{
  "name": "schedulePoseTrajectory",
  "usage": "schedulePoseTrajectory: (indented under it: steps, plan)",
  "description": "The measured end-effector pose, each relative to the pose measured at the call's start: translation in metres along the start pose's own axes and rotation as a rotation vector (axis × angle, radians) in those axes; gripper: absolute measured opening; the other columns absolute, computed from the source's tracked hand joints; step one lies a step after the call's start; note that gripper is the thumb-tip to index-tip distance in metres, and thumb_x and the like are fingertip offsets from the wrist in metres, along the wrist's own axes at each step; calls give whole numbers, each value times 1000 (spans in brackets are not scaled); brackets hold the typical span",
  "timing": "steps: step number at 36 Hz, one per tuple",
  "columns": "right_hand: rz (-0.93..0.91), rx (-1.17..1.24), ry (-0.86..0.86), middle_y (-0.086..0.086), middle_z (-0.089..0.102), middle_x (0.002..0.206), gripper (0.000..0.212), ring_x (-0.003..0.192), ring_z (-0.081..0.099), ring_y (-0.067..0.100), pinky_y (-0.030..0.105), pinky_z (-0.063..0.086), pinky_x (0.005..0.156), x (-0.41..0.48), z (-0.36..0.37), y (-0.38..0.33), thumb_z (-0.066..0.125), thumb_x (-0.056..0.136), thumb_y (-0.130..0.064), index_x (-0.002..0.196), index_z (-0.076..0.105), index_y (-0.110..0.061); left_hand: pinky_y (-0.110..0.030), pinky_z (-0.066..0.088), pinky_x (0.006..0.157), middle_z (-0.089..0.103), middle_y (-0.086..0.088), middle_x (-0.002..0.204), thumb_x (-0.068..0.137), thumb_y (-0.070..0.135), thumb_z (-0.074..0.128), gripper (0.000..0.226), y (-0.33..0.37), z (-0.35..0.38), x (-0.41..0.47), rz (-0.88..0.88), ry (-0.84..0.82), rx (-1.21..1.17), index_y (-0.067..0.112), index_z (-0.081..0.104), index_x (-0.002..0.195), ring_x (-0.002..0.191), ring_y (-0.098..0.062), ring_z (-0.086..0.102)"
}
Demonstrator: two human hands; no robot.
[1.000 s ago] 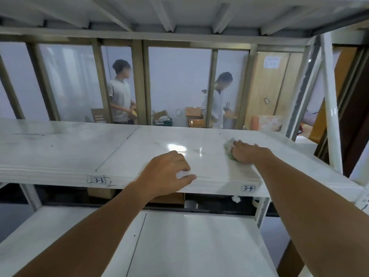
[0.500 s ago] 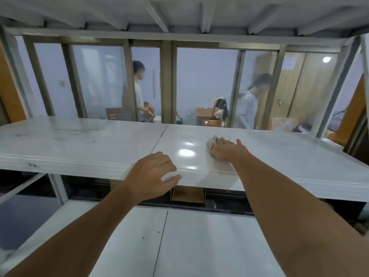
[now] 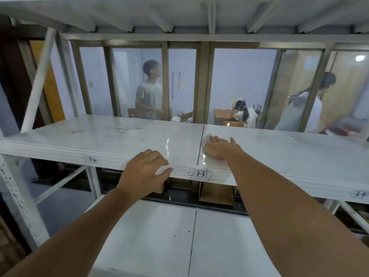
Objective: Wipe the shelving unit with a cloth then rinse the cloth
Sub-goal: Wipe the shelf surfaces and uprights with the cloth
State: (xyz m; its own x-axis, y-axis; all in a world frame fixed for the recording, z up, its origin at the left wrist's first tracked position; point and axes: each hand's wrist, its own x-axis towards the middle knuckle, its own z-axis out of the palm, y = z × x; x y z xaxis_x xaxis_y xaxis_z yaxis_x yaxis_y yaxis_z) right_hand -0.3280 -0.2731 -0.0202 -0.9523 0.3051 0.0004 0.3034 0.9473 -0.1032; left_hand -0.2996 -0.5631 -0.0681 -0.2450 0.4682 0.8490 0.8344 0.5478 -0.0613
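The white metal shelving unit fills the view; its middle shelf (image 3: 123,140) runs across at chest height. My right hand (image 3: 220,147) lies flat on that shelf, pressing a pale crumpled cloth (image 3: 205,141) against the surface just right of the seam between two panels. Only the cloth's left edge shows beyond my fingers. My left hand (image 3: 143,172) curls over the shelf's front edge, beside the label "3-3", gripping the lip. A wet sheen shows on the shelf around the cloth.
A lower shelf (image 3: 159,236) lies below my arms, with cardboard boxes (image 3: 216,193) behind it. An upright post (image 3: 14,188) stands at the left. Another shelf (image 3: 179,13) is overhead. Behind glass panels, three people (image 3: 149,92) move in another room.
My right hand has slid the cloth leftward along the shelf, from near label 3-4 to the seam by 3-3. My left hand shifted left along the front edge with it.
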Motion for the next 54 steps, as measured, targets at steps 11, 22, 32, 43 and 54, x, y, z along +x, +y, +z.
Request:
schedulePoseTrajectory:
  steps: [11,22,32,43,54]
  plan:
    - [-4,-4,-11,2,-2,170,61,156,3,22,52,-9,123,8,3,-57,9,106,-34,162,-1,-14,-31,51,66,68,1,82,85,27,73,14,-46,-20,-24,-19,6,46,13,73,83,72,-19,60]
    - [-13,58,-23,7,1,170,65,155,10,30,53,0,124,42,14,-113,11,102,-36,161,-1,-11,-28,49,69,68,4,83,91,35,64,23,-93,-39,-38,-74,-44,34,15,73,83,74,-16,59]
    - [-20,72,22,11,4,169,67,154,13,32,56,5,123,71,28,-159,13,103,-39,161,-2,-11,-29,45,64,64,2,79,95,29,63,25,-143,-50,-32,31,13,-28,13,71,78,69,-16,55]
    - [-60,50,36,3,-3,170,60,156,0,21,43,-8,124,75,32,-261,5,106,-39,162,-2,-18,-31,46,63,63,3,79,93,29,65,21,-225,-70,-57,70,-29,-9,14,70,79,69,-17,56]
    - [-58,55,12,3,-3,170,62,156,0,21,44,-10,124,90,38,-336,5,105,-38,162,-1,-16,-36,50,66,67,-2,87,93,31,66,22,-278,-80,-76,55,-31,29,11,73,90,75,-22,60]
